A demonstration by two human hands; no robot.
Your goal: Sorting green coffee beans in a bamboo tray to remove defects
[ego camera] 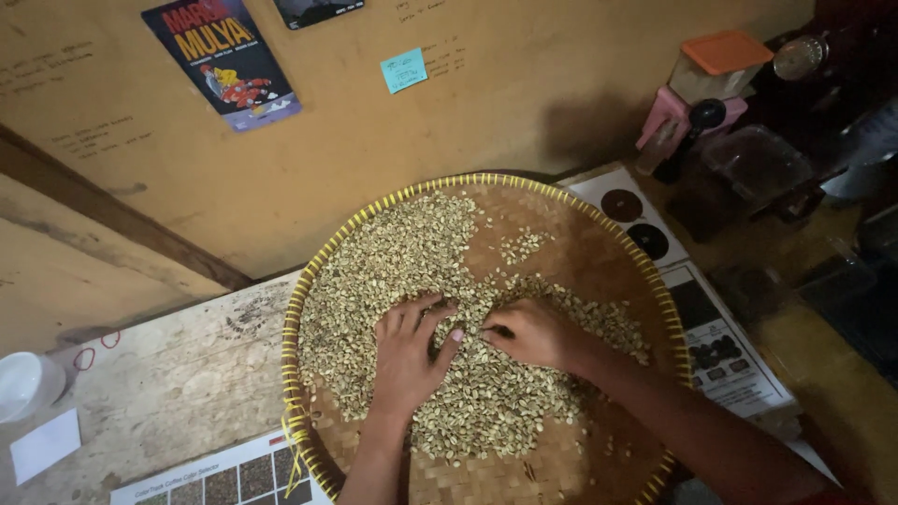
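**Inspector:** While your left hand [409, 353] lies flat on the pale green beans [402, 262], fingers spread and gripping nothing, your right hand [531, 334] sits just beside it with fingertips pinched together on the heap; I cannot tell whether a bean is caught between them.

**Operator:** And where do the beans lie?

**Inspector:** In the round woven tray [599, 252] with the yellow-bound rim; your beans cover its left and middle parts, a small cluster lies apart near the far side, and bare weave shows at the right. The tray rests on the wooden table [178, 374]; printed sheets [720, 351] lie under its right edge and another chart [224, 477] near its left. A white cup [26, 383] stands at your far left; an orange-lidded container [716, 64] stands well apart at the upper right.
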